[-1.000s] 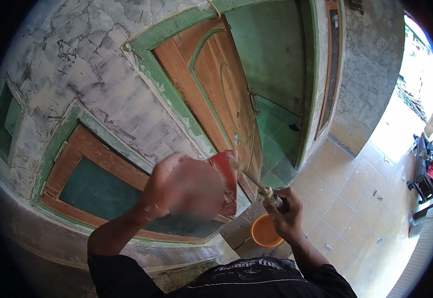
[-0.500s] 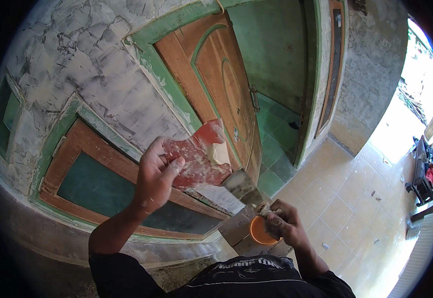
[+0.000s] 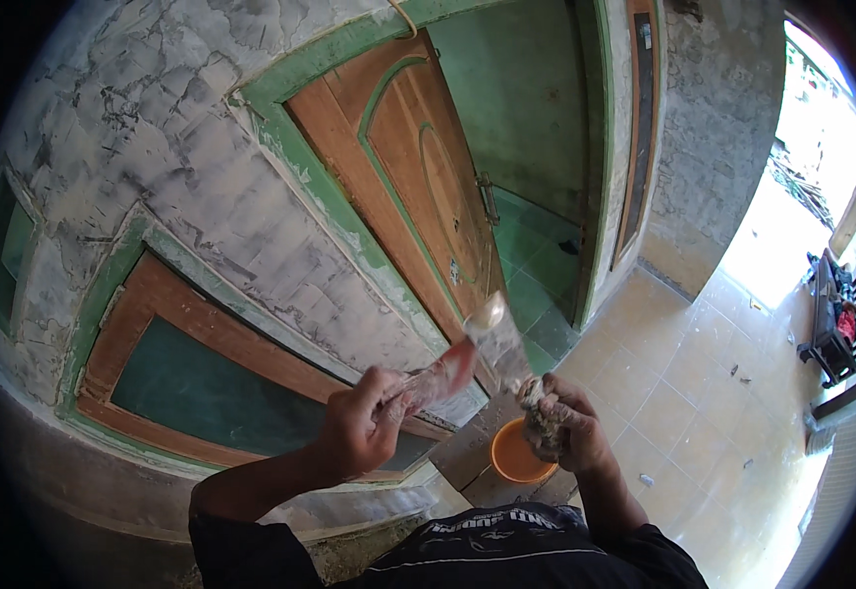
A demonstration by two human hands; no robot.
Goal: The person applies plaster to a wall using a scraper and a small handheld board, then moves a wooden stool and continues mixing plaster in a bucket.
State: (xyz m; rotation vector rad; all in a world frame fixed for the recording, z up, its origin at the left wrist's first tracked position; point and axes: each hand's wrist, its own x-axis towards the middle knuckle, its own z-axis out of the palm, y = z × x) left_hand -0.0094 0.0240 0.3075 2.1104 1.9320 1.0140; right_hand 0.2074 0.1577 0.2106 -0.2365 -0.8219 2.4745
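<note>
My left hand (image 3: 359,427) is closed on one end of a red, putty-smeared flat piece (image 3: 447,375), which is tipped nearly edge-on. My right hand (image 3: 575,427) grips the crusted handle of a putty knife (image 3: 498,344). The knife's broad blade points up and away, and a lump of pale putty (image 3: 489,313) sits at its far end. The blade's left side is close to the red piece's edge; whether they touch I cannot tell. Below my right hand stands an orange bucket (image 3: 520,461).
A wall (image 3: 241,167) patchy with white putty runs along the left, with a green-framed window (image 3: 221,378) in it. A wooden door (image 3: 418,187) stands ajar in a green frame. Tiled floor (image 3: 673,412) spreads to the right, with a dark bench (image 3: 830,334) at the far right.
The red piece has turned from face-up to nearly edge-on and come lower with my left hand. The putty knife has swung more upright, and putty now shows at its blade end.
</note>
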